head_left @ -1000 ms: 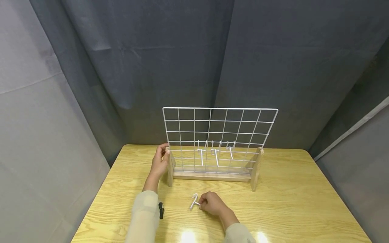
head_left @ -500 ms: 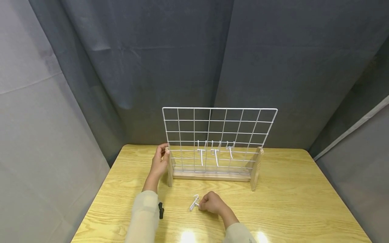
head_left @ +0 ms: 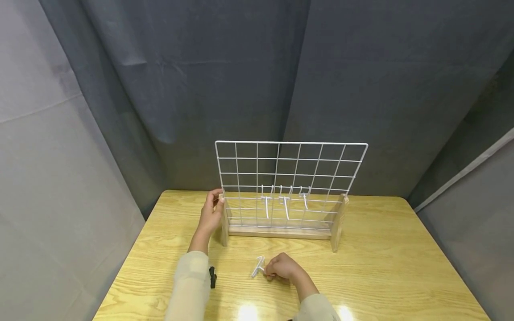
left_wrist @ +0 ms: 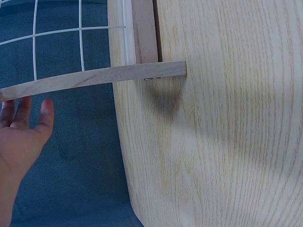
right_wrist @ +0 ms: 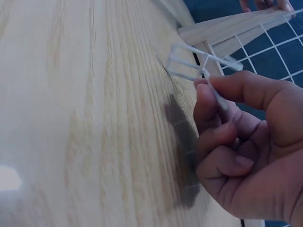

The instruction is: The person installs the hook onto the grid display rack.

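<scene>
My right hand (head_left: 283, 266) pinches a white wire hook (head_left: 258, 266) between thumb and fingertips, above the table in front of the rack. In the right wrist view the hook (right_wrist: 184, 64) shows a squared wire frame, slightly blurred; the other fingers are curled in. A white wire grid panel (head_left: 298, 159) stands upright in a wooden stand (head_left: 277, 232). Three white hooks (head_left: 286, 207) hang on the grid in a row. My left hand (head_left: 210, 214) touches the stand's left post; in the left wrist view its fingers are extended against the wood (left_wrist: 94, 78), the thumb apart.
The wooden table (head_left: 385, 258) reaches out on both sides of the rack. Dark curtains (head_left: 225, 89) hang behind its back edge, and pale grey cloth (head_left: 52, 178) hangs at the left. A small black item (head_left: 213, 277) shows beside the left sleeve.
The hook in my right hand has turned slightly, and that hand has shifted a little to the right. My left hand stays at the post. The three hung hooks have not moved.
</scene>
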{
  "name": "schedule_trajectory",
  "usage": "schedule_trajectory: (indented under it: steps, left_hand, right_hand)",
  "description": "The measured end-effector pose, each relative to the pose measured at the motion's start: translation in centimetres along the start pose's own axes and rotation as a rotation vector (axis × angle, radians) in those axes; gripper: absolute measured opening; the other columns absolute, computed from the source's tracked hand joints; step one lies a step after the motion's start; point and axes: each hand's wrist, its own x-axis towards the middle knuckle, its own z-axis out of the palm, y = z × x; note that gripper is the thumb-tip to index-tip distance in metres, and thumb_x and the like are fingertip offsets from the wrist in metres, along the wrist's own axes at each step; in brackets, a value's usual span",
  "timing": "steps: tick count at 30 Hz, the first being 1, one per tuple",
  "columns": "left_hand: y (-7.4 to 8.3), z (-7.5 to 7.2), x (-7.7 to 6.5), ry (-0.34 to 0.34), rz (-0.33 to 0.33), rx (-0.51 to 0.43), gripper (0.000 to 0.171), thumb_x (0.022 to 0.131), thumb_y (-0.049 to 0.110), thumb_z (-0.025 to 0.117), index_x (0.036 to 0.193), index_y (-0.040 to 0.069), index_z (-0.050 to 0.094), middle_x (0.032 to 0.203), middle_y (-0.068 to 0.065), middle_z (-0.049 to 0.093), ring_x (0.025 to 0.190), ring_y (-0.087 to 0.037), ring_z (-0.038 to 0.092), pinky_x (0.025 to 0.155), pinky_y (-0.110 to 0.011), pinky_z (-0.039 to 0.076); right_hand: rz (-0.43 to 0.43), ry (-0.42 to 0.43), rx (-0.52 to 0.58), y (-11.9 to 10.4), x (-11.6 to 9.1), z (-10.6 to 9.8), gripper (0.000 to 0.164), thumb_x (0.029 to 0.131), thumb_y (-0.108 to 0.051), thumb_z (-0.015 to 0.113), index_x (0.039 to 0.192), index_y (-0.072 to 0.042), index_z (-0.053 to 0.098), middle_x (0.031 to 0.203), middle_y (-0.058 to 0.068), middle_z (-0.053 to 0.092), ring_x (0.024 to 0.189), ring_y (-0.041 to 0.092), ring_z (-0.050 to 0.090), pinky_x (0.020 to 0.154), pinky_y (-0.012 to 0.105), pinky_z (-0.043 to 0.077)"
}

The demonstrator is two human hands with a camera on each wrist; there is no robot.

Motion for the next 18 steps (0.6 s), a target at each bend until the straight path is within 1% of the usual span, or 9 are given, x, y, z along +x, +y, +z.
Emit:
schedule_trajectory:
  steps: [2, 7, 9, 14, 18]
  left_hand:
    - [-0.1, 0.0, 0.1, -0.001, 0.0, -0.001, 0.033, 0.098, 0.005, 0.043, 0.13, -0.002, 0.04, 0.128, -0.024, 0.043, 0.123, -0.04, 0.038, 0.102, -0.05, 0.031]
    - [-2.4, 0.1, 1.0, 0.003, -0.002, -0.024, 0.032, 0.098, 0.009, 0.044, 0.13, 0.003, 0.042, 0.129, -0.023, 0.043, 0.124, -0.041, 0.037, 0.103, -0.052, 0.03]
    - [-3.4, 0.2, 1.4, 0.008, -0.006, -0.024, 0.032, 0.099, 0.012, 0.045, 0.13, 0.007, 0.043, 0.13, -0.021, 0.043, 0.124, -0.038, 0.037, 0.103, -0.05, 0.03]
    - [-3.8, 0.3, 1.5, 0.022, -0.008, 0.005, 0.03, 0.099, 0.016, 0.045, 0.128, 0.014, 0.043, 0.129, -0.015, 0.045, 0.124, -0.033, 0.039, 0.103, -0.046, 0.031]
    - [-3.8, 0.3, 1.4, 0.039, 0.006, 0.013, 0.028, 0.098, 0.014, 0.046, 0.127, 0.014, 0.044, 0.128, -0.015, 0.046, 0.122, -0.034, 0.041, 0.102, -0.047, 0.033]
  right_hand:
    - [0.021, 0.006, 0.067, 0.1, -0.1, 0.0, 0.015, 0.081, -0.004, 0.062, 0.08, 0.01, 0.066, 0.062, 0.006, 0.062, 0.042, 0.004, 0.031, 0.04, 0.015, 0.025]
    - [0.053, 0.006, 0.259, 0.4, -0.3, 0.1, 0.02, 0.083, -0.007, 0.061, 0.086, 0.013, 0.063, 0.062, 0.003, 0.059, 0.042, 0.003, 0.031, 0.038, 0.013, 0.024]
    - [0.062, 0.0, 0.331, 0.4, -0.4, 0.2, 0.022, 0.084, -0.008, 0.061, 0.089, 0.014, 0.061, 0.061, 0.001, 0.056, 0.043, 0.003, 0.032, 0.038, 0.012, 0.025]
    - [0.088, -0.005, 0.494, 0.3, -0.6, 0.5, 0.025, 0.085, -0.008, 0.062, 0.098, 0.013, 0.06, 0.066, 0.001, 0.056, 0.047, 0.002, 0.037, 0.039, 0.011, 0.026]
    - [0.101, -0.002, 0.629, 0.3, -0.7, 0.8, 0.021, 0.086, -0.007, 0.062, 0.099, 0.009, 0.063, 0.072, 0.002, 0.061, 0.051, 0.002, 0.041, 0.04, 0.009, 0.026]
